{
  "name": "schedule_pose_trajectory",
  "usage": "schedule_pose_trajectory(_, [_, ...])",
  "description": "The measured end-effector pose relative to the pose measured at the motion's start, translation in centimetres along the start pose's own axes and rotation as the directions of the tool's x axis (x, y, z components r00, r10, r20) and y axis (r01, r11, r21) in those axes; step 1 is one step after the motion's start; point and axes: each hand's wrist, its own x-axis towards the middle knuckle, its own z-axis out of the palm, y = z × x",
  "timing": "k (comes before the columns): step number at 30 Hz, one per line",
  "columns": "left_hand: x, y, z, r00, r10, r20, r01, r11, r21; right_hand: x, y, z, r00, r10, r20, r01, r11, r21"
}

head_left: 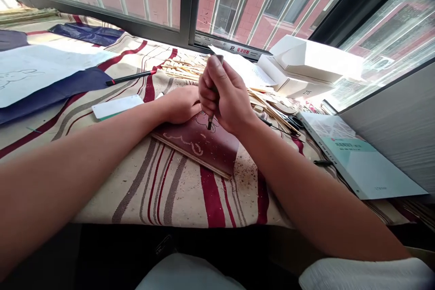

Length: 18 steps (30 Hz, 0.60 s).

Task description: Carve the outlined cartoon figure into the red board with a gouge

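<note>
My right hand (224, 93) is closed in a fist around an upright carving chisel (210, 123). The chisel's lower end meets the surface of a dark red wooden board (217, 149). Pale cut lines and a drawn outline show on the board, which lies flat at a slant near the table's front. My left hand (183, 103) lies flat on the board's upper left part, just left of my right hand. Its fingertips are partly hidden behind my right hand. Small shavings are scattered on the board and on the cloth to its right.
A striped cloth (136, 176) covers the table. Thin wood strips (185, 67), a white box (306, 65) and a book (367, 154) lie behind and to the right. At left are a red-and-black pen (131, 78), a white card (117, 106) and a drawing sheet (44, 70). Windows stand behind.
</note>
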Motion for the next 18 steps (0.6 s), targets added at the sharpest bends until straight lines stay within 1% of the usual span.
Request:
schedule_pose_trajectory(1, [-0.1,0.1,-0.5,0.999,-0.033,-0.028,0.033,0.999,-0.004,0.3,0.0,-0.4,0.997,-0.065,-0.03,0.062,0.993,-0.102])
schedule_pose_trajectory(2, [-0.1,0.3,-1.0,0.996,-0.069,-0.064,0.067,0.997,-0.042,0.6,0.2,-0.8,0.99,-0.132,-0.048,0.12,0.971,-0.208])
schedule_pose_trajectory(3, [-0.2,0.5,-1.5,0.991,-0.099,-0.092,0.088,0.989,-0.119,0.9,0.4,-1.3,0.979,-0.196,-0.055,0.17,0.936,-0.307])
schedule_pose_trajectory(4, [-0.3,0.8,-1.9,0.988,-0.112,-0.103,0.086,0.968,-0.234,1.1,0.7,-1.7,0.966,-0.253,-0.054,0.213,0.896,-0.391])
schedule_pose_trajectory(5, [-0.3,1.2,-2.2,0.991,-0.098,-0.095,0.057,0.928,-0.369,1.3,0.9,-2.0,0.953,-0.298,-0.049,0.246,0.858,-0.451])
schedule_pose_trajectory(6, [-0.4,1.7,-2.4,0.996,-0.06,-0.068,0.018,0.867,-0.498,1.5,1.1,-2.3,0.942,-0.333,-0.045,0.271,0.831,-0.485])
schedule_pose_trajectory(8, [-0.5,2.9,-2.3,0.999,0.017,-0.041,-0.041,0.732,-0.68,1.6,1.2,-2.6,0.932,-0.361,-0.027,0.301,0.816,-0.494])
schedule_pose_trajectory(10, [-0.6,4.0,-1.8,0.995,0.02,-0.098,-0.088,0.641,-0.762,1.6,0.9,-3.1,0.948,-0.317,0.031,0.297,0.844,-0.446])
schedule_pose_trajectory(11, [-0.6,4.5,-1.6,0.992,0.004,-0.127,-0.103,0.613,-0.784,1.5,0.6,-3.6,0.96,-0.268,0.084,0.279,0.869,-0.408])
schedule_pose_trajectory(13, [-0.7,5.0,-1.4,0.989,-0.015,-0.15,-0.113,0.581,-0.806,1.6,0.2,-5.0,0.968,-0.135,0.212,0.202,0.921,-0.334])
schedule_pose_trajectory(14, [-0.7,5.1,-1.5,0.99,-0.012,-0.139,-0.107,0.578,-0.809,1.6,0.2,-5.9,0.955,-0.069,0.287,0.16,0.938,-0.306])
schedule_pose_trajectory(15, [-0.7,5.2,-1.6,0.992,-0.001,-0.125,-0.101,0.584,-0.806,1.7,0.3,-6.8,0.952,-0.021,0.304,0.118,0.945,-0.305])
schedule_pose_trajectory(16, [-0.8,5.1,-1.7,0.994,0.009,-0.113,-0.096,0.596,-0.797,1.8,0.5,-7.6,0.966,0.025,0.257,0.069,0.935,-0.349])
schedule_pose_trajectory(17, [-0.9,5.1,-1.9,0.995,0.016,-0.102,-0.09,0.612,-0.786,1.9,0.8,-8.2,0.985,0.065,0.157,0.017,0.881,-0.472])
schedule_pose_trajectory(18, [-1.0,4.9,-2.0,0.996,0.017,-0.091,-0.081,0.625,-0.776,2.0,1.2,-8.6,0.993,0.11,0.052,-0.051,0.76,-0.648])
